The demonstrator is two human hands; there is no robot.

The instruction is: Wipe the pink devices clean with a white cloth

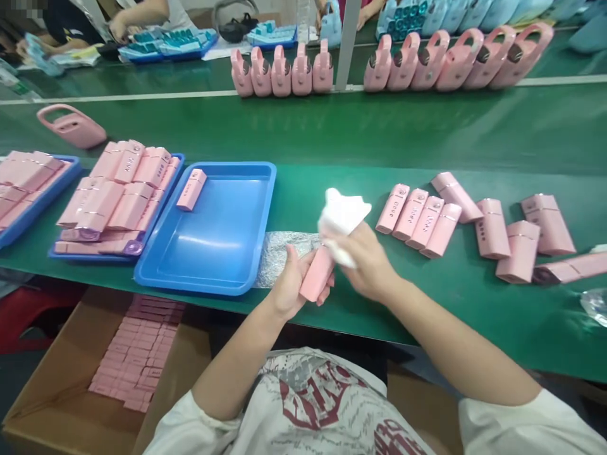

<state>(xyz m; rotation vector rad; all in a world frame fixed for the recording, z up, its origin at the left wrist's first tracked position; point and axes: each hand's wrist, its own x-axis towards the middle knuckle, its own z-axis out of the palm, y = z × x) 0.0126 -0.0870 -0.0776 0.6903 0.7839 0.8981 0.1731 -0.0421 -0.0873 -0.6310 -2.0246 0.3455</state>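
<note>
My left hand [291,283] is closed around a pink rectangular case [317,274], held tilted over the table's front edge. In my right hand [372,262] is a crumpled white cloth [342,215], pressed against the upper end of that case. The cloth hides the case's top. Under my left hand lies a silvery, bubbled sheet [279,249]. To the left, a blue tray [203,281] holds a single pink case [191,189]. Right of my hands, several similar cases [411,215] lie side by side on the green table.
More pink cases [493,229] lie scattered to the right. Farther left, a blue tray [121,258] is heaped with cases. An open cardboard box [61,385] below holds many more. Pink handled housings [281,72] line the back ledge; other people work beyond.
</note>
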